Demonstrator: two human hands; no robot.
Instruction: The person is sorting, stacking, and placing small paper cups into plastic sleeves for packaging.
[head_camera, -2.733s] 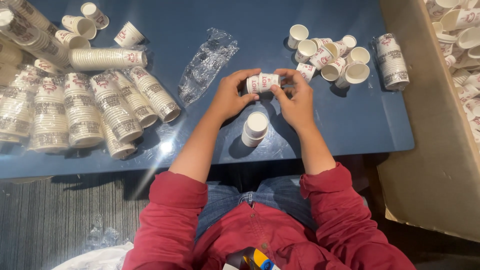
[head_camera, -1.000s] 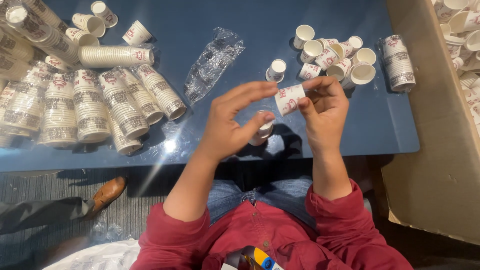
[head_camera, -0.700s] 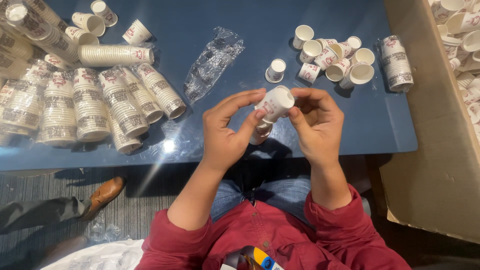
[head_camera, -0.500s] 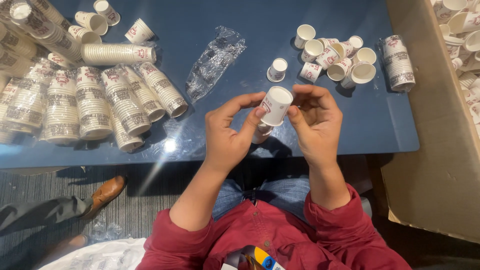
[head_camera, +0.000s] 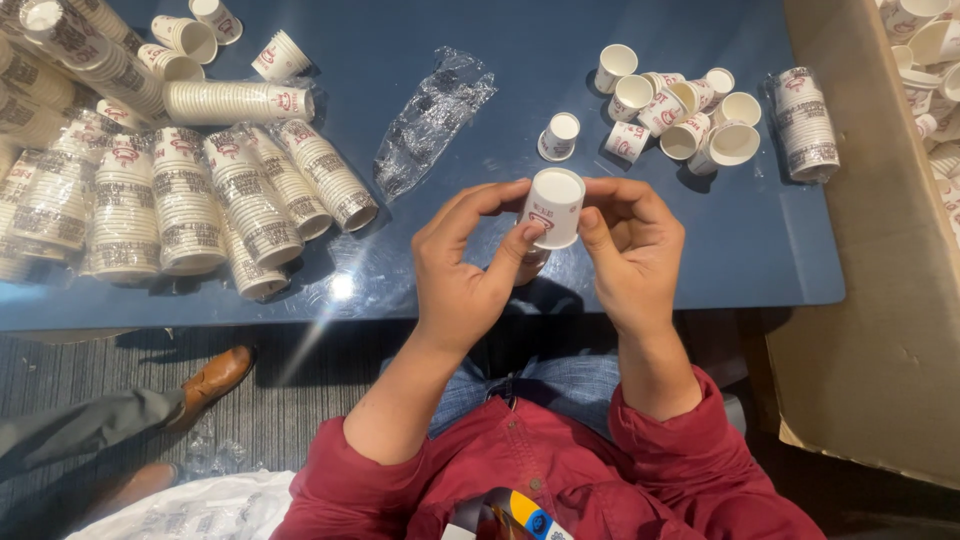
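The paper cup (head_camera: 552, 206) is white with a red print. At ten o'clock from it lie white cup stacks (head_camera: 185, 195) banded grey and red. The bench (head_camera: 760, 240) is dark blue, the sleeves (head_camera: 690, 440) dark red, the plastic wrapper (head_camera: 432, 118) clear, the box (head_camera: 870, 300) tan.

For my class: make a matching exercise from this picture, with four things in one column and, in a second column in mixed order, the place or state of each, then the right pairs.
Things
1. held cup
2. plastic wrapper
3. wrapped cup stacks
4. cardboard box

Places or states
A. lying on the table's left side
B. empty, crumpled, mid-table
C. base up, between both hands' fingertips
D. standing right of the table

Pairs: 1-C, 2-B, 3-A, 4-D. The left hand and right hand both grip the cup above the table edge.
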